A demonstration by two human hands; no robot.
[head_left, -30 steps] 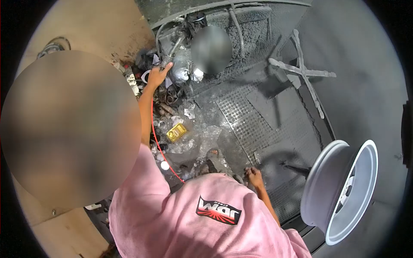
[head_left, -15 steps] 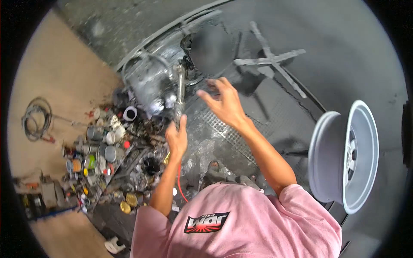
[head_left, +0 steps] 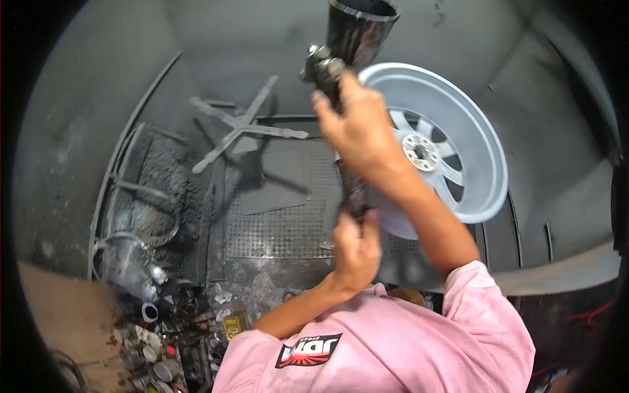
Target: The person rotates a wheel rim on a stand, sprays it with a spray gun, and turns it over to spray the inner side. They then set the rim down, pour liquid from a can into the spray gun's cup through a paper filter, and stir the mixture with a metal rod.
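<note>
A dark spray gun [head_left: 327, 69] with a metal front and a black cup [head_left: 360, 36] is held up in front of the silver-grey wheel rim [head_left: 485, 137]. My left hand [head_left: 357, 252] is wrapped round the lower part of its dark handle. Higher up, my right hand [head_left: 357, 124] is at the gun's body just under the cup, its fingers partly hidden and blurred. The rim stands to the right, behind my right forearm, with its spokes and hub facing me.
A cross-shaped metal stand [head_left: 242, 126] is at the back left, above a perforated floor panel [head_left: 275, 232]. Cans and clutter [head_left: 157, 360] fill the lower left. A yellow box [head_left: 234, 323] lies near my left forearm. Grey walls curve round the area.
The view has swung right, towards the rim. My left hand has brought the gun up in front of the rim. My right hand, free and spread before, is now at the gun.
</note>
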